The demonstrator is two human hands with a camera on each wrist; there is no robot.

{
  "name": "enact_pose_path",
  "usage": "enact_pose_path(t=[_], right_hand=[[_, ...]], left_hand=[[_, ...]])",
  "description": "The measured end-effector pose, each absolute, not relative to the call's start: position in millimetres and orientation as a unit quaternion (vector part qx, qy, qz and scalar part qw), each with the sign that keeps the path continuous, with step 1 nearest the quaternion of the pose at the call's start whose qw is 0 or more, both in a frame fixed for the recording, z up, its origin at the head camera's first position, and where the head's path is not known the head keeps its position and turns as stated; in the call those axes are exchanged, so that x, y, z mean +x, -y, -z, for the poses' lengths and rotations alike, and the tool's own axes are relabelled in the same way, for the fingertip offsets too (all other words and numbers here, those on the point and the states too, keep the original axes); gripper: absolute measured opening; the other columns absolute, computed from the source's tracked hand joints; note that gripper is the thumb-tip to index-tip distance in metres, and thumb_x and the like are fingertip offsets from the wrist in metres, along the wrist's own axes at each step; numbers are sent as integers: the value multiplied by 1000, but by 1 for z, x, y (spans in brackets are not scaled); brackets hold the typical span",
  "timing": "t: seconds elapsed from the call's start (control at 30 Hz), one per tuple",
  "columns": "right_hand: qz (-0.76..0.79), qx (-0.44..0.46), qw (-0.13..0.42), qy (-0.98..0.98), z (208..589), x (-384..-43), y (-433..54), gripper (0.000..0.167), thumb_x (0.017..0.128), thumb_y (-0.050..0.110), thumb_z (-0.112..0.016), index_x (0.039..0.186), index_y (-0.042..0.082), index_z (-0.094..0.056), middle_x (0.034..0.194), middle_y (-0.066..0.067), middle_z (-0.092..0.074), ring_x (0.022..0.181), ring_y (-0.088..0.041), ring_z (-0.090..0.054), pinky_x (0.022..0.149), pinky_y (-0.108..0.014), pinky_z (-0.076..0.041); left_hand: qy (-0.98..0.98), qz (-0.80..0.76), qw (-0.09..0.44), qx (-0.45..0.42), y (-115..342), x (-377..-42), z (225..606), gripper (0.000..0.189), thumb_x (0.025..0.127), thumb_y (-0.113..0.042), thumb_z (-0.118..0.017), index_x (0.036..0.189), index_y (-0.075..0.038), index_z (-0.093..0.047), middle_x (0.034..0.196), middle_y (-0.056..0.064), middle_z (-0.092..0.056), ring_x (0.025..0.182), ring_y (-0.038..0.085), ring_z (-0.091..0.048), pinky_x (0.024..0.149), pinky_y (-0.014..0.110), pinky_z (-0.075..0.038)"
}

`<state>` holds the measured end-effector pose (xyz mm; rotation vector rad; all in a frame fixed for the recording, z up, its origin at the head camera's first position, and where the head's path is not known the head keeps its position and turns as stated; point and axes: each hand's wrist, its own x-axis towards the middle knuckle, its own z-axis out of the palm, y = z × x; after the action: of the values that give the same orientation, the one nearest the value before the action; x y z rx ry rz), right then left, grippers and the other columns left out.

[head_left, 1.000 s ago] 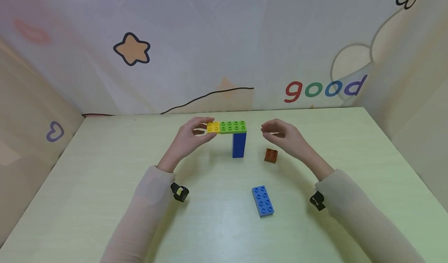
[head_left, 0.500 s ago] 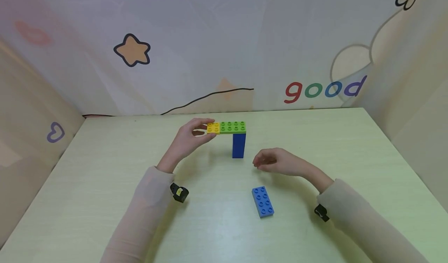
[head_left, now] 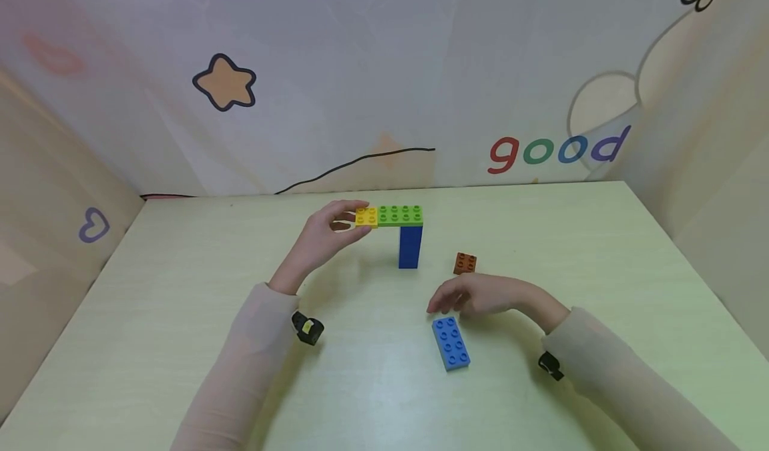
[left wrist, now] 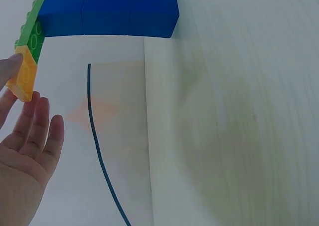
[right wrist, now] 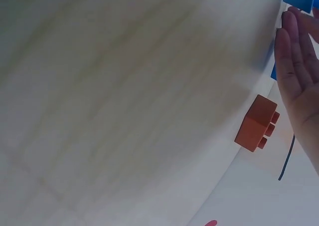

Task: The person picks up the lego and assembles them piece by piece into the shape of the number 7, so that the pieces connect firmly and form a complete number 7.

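My left hand [head_left: 321,232] pinches a yellow brick [head_left: 366,217] between thumb and fingers. That brick sticks out from the left end of a green brick [head_left: 400,215], which tops a column of blue bricks [head_left: 410,247]. In the left wrist view the column shows three blue bricks [left wrist: 107,11] joined in a row. My right hand [head_left: 480,293] is over the table at the far end of a loose blue brick [head_left: 451,344], holding nothing. Its fingertips are close to that brick in the right wrist view; I cannot tell whether they touch.
A small brown brick [head_left: 465,263] lies just beyond my right hand, to the right of the column. The pale table [head_left: 180,344] ends at a printed cloth backdrop [head_left: 336,84]. Cloth sides stand at left and right.
My right hand has come down and toward me, passing over the brown brick, to the loose blue brick. The left hand keeps its hold on the yellow brick.
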<state>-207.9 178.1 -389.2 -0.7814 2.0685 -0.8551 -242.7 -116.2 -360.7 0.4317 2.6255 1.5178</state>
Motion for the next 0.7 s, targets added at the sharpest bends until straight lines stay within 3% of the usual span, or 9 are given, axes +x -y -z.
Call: enact_pose_path(t=[0.33,0.7], right_hand=[[312,-360,384,-791,390,-208,-176,41,83,-11,-53,114,10,-68,119,-8,-63,110,-17,-53,97,-32,-46],[289,-324,361,-826,389,-209,-172,30,82,0,-65,109,14,-62,110,0,-63,106,-16,-55,98,-39,-48]], left_hand=[[-856,-497,46,136,117,-242,360,46,89,-23,-68,133,-15,-55,129,7,-56,115,26,-56,101,39,-50],[-853,-502,49,132,115,-241,358,47,89,-22,-68,133,-15,-55,130,8,-55,115,26,-56,100,40,-50]])
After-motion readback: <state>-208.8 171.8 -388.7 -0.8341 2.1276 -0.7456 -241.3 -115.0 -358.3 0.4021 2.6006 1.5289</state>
